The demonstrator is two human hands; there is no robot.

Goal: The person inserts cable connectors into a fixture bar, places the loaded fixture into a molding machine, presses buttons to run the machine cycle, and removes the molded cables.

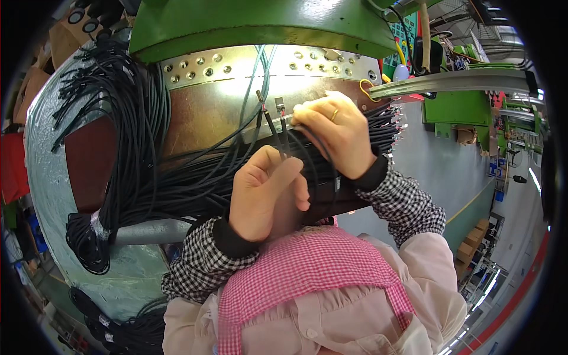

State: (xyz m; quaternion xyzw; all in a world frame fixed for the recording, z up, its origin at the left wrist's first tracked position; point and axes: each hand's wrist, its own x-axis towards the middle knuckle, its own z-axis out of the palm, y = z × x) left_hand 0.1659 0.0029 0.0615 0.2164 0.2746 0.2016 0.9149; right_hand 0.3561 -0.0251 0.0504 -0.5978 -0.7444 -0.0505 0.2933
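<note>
Just left of the middle, my left hand [266, 189] is closed, thumb and fingers pinching a black cable [284, 142] whose upper end points away from me. Small end pieces stand above that hand: a pale connector [280, 105] with a bit of red wire beneath it, and a thin dark tip [261, 99] beside it. To the right, with fingers pinched together and a ring on one, my right hand [340, 131] grips a black cable that curves down from its fingertips. Beneath both hands lies a wide bundle of black cables [201, 186].
A green machine body [260, 29] spans the back, above a metal plate with holes [198, 68]. Teal wires [258, 65] hang in front of it. More cables [127, 89] are heaped at left. A metal rail [455, 83] juts in at right, over the grey floor [420, 165].
</note>
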